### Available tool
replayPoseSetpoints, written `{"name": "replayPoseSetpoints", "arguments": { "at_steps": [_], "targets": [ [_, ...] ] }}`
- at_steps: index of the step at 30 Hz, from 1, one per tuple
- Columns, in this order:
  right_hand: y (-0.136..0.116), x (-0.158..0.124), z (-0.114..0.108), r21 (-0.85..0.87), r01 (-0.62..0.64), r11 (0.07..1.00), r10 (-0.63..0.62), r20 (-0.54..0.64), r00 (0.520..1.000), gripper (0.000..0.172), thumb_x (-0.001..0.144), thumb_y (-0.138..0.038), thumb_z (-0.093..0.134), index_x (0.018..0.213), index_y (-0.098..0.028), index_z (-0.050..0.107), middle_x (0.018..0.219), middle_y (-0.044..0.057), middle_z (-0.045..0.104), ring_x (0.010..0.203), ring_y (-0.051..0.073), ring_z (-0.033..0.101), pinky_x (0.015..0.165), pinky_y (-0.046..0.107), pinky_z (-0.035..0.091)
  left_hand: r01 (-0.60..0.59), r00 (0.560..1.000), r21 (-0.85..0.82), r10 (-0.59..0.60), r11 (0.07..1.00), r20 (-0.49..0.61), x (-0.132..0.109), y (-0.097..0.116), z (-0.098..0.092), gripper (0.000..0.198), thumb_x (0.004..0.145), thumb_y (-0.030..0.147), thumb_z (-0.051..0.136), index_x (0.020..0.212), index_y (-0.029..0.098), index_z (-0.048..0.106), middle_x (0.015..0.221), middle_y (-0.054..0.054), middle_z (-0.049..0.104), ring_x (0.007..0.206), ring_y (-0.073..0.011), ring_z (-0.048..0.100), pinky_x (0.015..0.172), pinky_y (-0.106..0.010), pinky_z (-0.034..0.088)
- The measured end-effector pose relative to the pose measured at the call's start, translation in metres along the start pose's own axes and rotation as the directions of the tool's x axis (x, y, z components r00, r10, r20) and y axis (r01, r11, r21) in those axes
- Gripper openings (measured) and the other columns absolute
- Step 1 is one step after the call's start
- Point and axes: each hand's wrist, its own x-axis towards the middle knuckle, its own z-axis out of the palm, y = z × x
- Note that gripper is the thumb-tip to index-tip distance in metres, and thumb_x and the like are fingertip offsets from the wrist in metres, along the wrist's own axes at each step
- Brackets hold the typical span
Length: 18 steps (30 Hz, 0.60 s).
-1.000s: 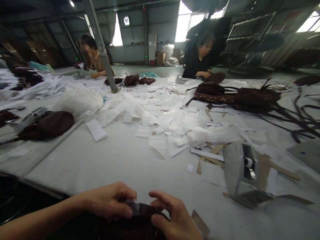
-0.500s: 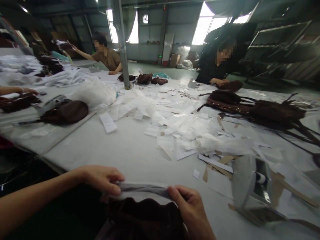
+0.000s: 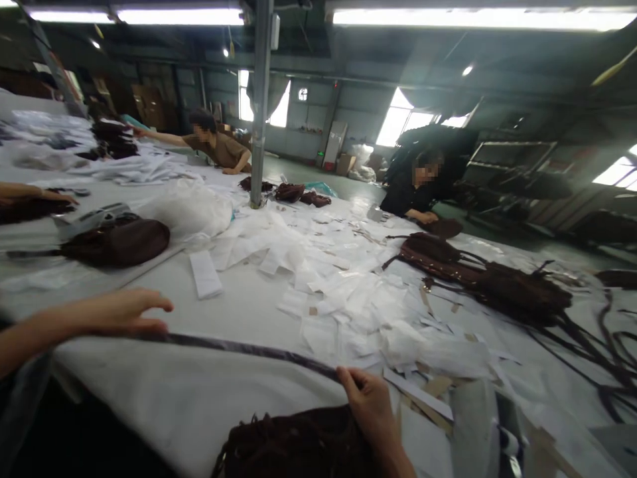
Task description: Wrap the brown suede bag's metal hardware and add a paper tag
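Note:
A long dark strap [image 3: 259, 350] with a pale, shiny covering stretches between my hands above the table's near edge. My right hand [image 3: 371, 405] is closed, pinching the strap's right end between thumb and fingers. Below that hand lies a dark brown bag [image 3: 293, 441] with a gathered, ruffled top, partly cut off by the frame's bottom. My left hand [image 3: 124, 311] reaches out at the strap's other end, with thumb and forefinger apart. The strap runs along this hand's lower side; whether its hidden fingers touch it I cannot make out.
White paper and film scraps [image 3: 348, 292] cover the table's middle. Brown bags with straps [image 3: 502, 285] lie to the right, another brown bag [image 3: 119, 240] to the left. A grey metal post [image 3: 259, 99] rises from the table. Co-workers [image 3: 423, 186] sit across; another person's hand [image 3: 54, 194] shows at far left.
My left hand has moved left, away from my right, and its pinch has opened. A much longer stretch of strap now shows between them. The view has tilted upward.

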Motion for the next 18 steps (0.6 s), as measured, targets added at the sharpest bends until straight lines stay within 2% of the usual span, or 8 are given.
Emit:
{"name": "replayPoseSetpoints", "arguments": {
  "at_steps": [2,4,7,9,10,12,15,18],
  "targets": [
    [0.016,-0.002,0.006,-0.002,0.010,1.000,-0.010,0.010,1.000,0.043,0.080,-0.047,0.055,0.054,-0.014,0.065,0.051,0.000,0.055,0.053,0.016,0.052,0.052,0.025,0.035,-0.103,0.993,-0.052,0.106,0.993,0.046,0.029,0.038,0.041,0.048,0.080,0.057,0.056,0.111,0.022,0.067,0.115,-0.006,0.069,0.107,-0.0251,0.061,0.094,-0.030,0.044],
    [0.020,-0.004,0.008,0.028,0.022,0.999,-0.023,0.035,0.999,0.043,0.082,-0.047,0.054,0.058,-0.014,0.066,0.054,0.001,0.057,0.055,0.016,0.052,0.053,0.024,0.036,-0.271,0.942,-0.202,0.302,0.941,0.144,0.057,0.089,0.080,0.052,0.090,0.054,0.042,0.128,0.022,0.055,0.132,-0.008,0.059,0.119,-0.0246,0.054,0.102,-0.033,0.038],
    [0.013,-0.007,0.004,0.076,0.027,0.997,-0.033,0.078,0.996,0.042,0.084,-0.048,0.054,0.065,-0.013,0.069,0.059,0.002,0.061,0.060,0.016,0.055,0.057,0.024,0.038,-0.463,0.797,-0.348,0.555,0.815,0.237,0.088,0.167,0.127,0.065,0.084,0.052,0.054,0.138,0.018,0.043,0.144,-0.014,0.045,0.131,-0.0280,0.040,0.107,-0.038,0.032],
    [0.013,-0.008,-0.002,0.116,0.000,0.993,-0.012,0.103,0.995,0.043,0.085,-0.050,0.053,0.067,-0.014,0.070,0.061,0.003,0.062,0.061,0.017,0.056,0.059,0.025,0.040,-0.402,0.676,-0.483,0.608,0.778,0.416,0.102,0.203,0.151,0.048,0.084,0.046,0.056,0.122,0.017,0.058,0.117,-0.013,0.065,0.106,-0.0249,0.058,0.090,-0.032,0.045],
    [0.015,-0.009,-0.005,0.156,-0.036,0.987,0.019,0.111,0.994,0.045,0.085,-0.053,0.053,0.071,-0.015,0.072,0.062,0.003,0.063,0.063,0.018,0.057,0.060,0.025,0.042,-0.368,0.629,-0.521,0.619,0.770,0.470,0.108,0.214,0.160,0.037,0.085,0.043,0.053,0.108,0.017,0.066,0.094,-0.009,0.071,0.086,-0.0208,0.063,0.075,-0.027,0.048],
    [0.027,-0.014,-0.011,0.281,-0.171,0.944,0.135,0.144,0.980,0.051,0.083,-0.061,0.051,0.084,-0.016,0.074,0.071,0.005,0.067,0.070,0.020,0.060,0.067,0.028,0.046,-0.289,0.577,-0.575,0.619,0.765,0.534,0.116,0.222,0.172,0.031,0.088,0.041,0.048,0.085,0.017,0.068,0.060,0.001,0.060,0.056,-0.0126,0.054,0.054,-0.021,0.042],
    [0.047,-0.028,-0.015,0.423,-0.420,0.803,0.308,0.308,0.900,0.056,0.077,-0.067,0.055,0.099,-0.018,0.072,0.088,0.008,0.072,0.085,0.023,0.063,0.082,0.033,0.047,-0.194,0.552,-0.616,0.604,0.764,0.575,0.123,0.212,0.181,0.036,0.090,0.044,0.043,0.076,0.017,0.063,0.049,0.006,0.043,0.045,-0.0090,0.039,0.045,-0.019,0.033],
    [0.059,-0.040,-0.008,0.542,-0.547,0.637,0.339,0.440,0.831,0.053,0.074,-0.063,0.062,0.097,-0.016,0.072,0.093,0.010,0.072,0.088,0.024,0.064,0.086,0.036,0.046,-0.099,0.490,-0.615,0.576,0.782,0.654,0.127,0.198,0.184,0.036,0.088,0.048,0.044,0.072,0.019,0.057,0.045,0.007,0.039,0.041,-0.0088,0.034,0.040,-0.019,0.028]
  ]
}}
